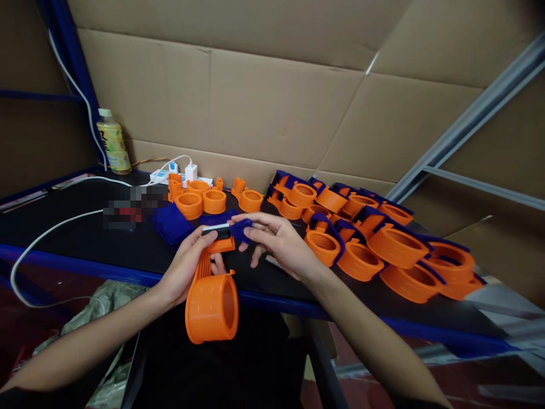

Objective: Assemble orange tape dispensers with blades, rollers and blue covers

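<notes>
My left hand (185, 262) is closed around an orange tape dispenser (208, 309), whose round hub hangs down over the table's front edge. A black strip with a white serrated blade (216, 228) lies at the dispenser's upper end, under my left thumb. My right hand (276, 241) pinches a dark blue plastic piece (240, 230) between thumb and fingers, right beside the blade's end. Whether the blue piece is joined to the strip I cannot tell. Just behind the hands, flat dark blue pieces (174, 226) lie on the black table (140, 258).
Several orange dispensers with blue parts (398, 247) are piled on the right. Several plain orange bodies (188, 205) stand at the back, near a white power strip (200, 182) with a charger and cable. A yellow-labelled bottle (114, 142) stands back left, against the cardboard wall (272, 102).
</notes>
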Tool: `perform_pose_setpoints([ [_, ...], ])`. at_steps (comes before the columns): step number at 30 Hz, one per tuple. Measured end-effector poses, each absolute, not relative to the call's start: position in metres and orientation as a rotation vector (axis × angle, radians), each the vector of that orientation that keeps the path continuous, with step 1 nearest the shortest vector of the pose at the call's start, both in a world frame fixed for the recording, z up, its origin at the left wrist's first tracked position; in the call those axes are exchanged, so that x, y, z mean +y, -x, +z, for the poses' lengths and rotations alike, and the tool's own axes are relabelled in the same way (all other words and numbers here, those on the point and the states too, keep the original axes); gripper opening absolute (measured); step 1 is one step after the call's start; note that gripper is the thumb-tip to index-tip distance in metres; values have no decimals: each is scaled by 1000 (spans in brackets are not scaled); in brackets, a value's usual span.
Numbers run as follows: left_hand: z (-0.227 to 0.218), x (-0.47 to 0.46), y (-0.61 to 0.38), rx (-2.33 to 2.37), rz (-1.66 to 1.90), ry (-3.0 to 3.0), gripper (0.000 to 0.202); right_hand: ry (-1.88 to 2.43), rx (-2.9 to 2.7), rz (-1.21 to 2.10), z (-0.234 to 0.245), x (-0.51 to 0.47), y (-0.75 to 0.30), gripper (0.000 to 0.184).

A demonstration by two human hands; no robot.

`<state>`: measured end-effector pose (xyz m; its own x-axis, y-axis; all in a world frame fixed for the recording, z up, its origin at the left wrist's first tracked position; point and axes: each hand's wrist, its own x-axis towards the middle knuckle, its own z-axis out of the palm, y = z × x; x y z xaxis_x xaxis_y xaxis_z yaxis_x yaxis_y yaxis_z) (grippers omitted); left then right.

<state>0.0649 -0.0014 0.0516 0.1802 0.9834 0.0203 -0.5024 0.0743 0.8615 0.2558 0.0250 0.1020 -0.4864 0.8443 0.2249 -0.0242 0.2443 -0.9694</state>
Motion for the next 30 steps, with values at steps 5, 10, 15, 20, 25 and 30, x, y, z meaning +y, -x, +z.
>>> perform_pose_setpoints([
  [5,51,-1,-65,709,1278,-876,26,881,-1760,974,97,21,-249,34],
  [10,47,1,-62,703,1253,-870,28,940,-2023,865,98,10,-249,46],
  [15,47,3,-62,686,1229,-865,26,881,-2113,911,100,18,-260,41],
  [20,46,6,-59,716,1196,-882,23,888,-2171,681,92,24,-262,43],
  [25,44,6,-58,726,1169,-930,24,783,-2206,376,86,23,-261,38],
  [30,43,3,-58,706,1143,-982,21,716,-2195,275,79,22,-262,39],
])
